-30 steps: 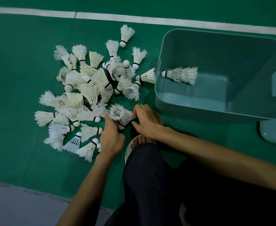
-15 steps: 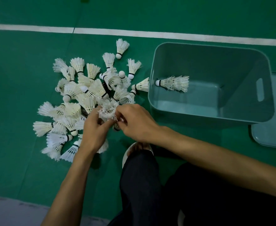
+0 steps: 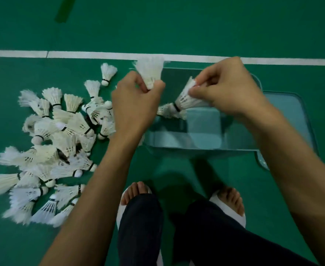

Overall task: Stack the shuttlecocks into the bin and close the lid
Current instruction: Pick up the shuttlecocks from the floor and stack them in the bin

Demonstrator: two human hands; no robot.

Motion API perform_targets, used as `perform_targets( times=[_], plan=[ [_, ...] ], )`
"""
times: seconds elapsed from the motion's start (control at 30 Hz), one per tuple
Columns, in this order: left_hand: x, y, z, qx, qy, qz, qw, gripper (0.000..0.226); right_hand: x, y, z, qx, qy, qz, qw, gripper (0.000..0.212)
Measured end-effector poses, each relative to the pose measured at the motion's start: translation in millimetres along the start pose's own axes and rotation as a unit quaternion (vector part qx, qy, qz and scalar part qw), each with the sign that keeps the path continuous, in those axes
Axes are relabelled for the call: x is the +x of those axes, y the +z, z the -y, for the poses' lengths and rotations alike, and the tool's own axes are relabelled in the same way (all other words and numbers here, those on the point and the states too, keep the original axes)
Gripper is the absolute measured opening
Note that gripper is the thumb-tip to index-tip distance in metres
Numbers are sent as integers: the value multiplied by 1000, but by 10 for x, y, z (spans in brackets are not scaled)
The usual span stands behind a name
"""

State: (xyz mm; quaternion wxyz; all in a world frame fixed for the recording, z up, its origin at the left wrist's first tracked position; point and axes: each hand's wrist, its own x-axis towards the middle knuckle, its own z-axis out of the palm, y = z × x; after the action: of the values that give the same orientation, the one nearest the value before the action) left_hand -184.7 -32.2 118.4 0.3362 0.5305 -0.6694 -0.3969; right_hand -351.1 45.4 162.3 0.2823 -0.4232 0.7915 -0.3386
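Note:
Several white shuttlecocks lie in a loose pile point(image 3: 61, 143) on the green floor at the left. The teal bin point(image 3: 186, 146) stands open at the centre right, its inside blurred. My left hand point(image 3: 134, 106) pinches one shuttlecock point(image 3: 151, 71) by its base, feathers up, over the bin's left rim. My right hand point(image 3: 227, 87) grips a second shuttlecock point(image 3: 186, 96) above the bin, its cork end pointing down-left. Stacked shuttlecocks point(image 3: 167, 111) lie inside the bin just under it.
The bin's teal lid point(image 3: 292, 112) lies flat on the floor to the right of the bin. A white court line point(image 3: 81, 54) runs across behind. My two feet point(image 3: 138, 191) in white slippers and dark trouser legs are at the bottom centre.
Both hands have risen from the pile and moved right, each with a shuttlecock, and now hang over the bin. The camera view has tilted further down.

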Motion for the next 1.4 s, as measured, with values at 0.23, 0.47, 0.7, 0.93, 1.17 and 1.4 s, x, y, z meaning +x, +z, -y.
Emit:
perform_targets(
  times=[0.23,0.47,0.7,0.93,1.17,1.4],
  plan=[
    [264,618,-104,61,-29,93,993,34,753,222,-1233,-61,269,-96,956,18],
    [289,844,243,197,-88,191,958,36,1115,794,-1416,109,344,-70,930,20],
    [310,969,466,275,-110,291,910,24,1234,925,-1463,251,343,-22,905,41],
    [282,1012,462,191,-113,282,933,15,830,369,-1219,107,275,-65,953,36],
    [176,1041,456,38,-156,220,962,18,458,236,-1106,132,330,4,935,20],
    [280,1003,490,-125,-344,149,918,16,742,287,-1349,-111,288,-141,941,20]
  ],
)
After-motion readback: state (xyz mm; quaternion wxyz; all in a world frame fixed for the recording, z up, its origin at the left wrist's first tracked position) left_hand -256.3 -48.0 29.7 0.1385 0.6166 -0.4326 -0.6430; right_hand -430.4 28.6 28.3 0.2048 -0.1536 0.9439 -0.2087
